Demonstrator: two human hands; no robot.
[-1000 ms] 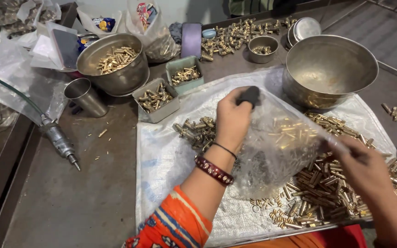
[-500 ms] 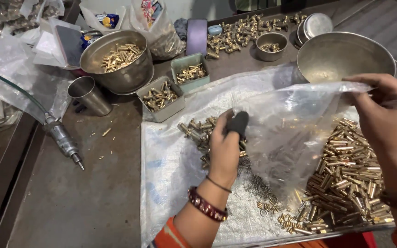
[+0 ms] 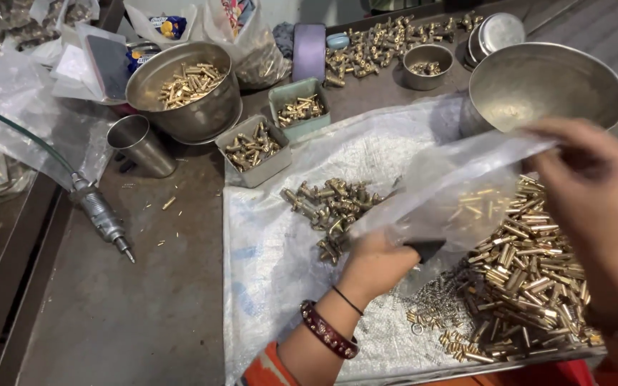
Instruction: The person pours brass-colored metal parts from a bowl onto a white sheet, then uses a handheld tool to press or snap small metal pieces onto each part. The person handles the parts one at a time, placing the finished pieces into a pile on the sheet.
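Note:
My left hand point(image 3: 377, 264) grips a small black object point(image 3: 425, 249) low on the white sheet point(image 3: 273, 250), under a clear plastic bag point(image 3: 452, 189). My right hand point(image 3: 588, 182) pinches the bag's upper edge and holds it up at the right. Beneath the bag lies a big heap of brass tube pieces point(image 3: 531, 279). A smaller cluster of brass fittings point(image 3: 330, 204) sits just left of my left hand. Small silver rings point(image 3: 441, 307) lie in front of the heap.
A large steel bowl point(image 3: 545, 86) stands behind the bag. At the back left a steel pot point(image 3: 187, 89) holds brass parts, beside a steel cup point(image 3: 137, 143) and two small trays point(image 3: 255, 150) of fittings. An air tool point(image 3: 101, 218) with a hose lies at left.
My left hand has come down and toward me with the black object. My right hand has lifted the bag's edge and holds it higher at the right.

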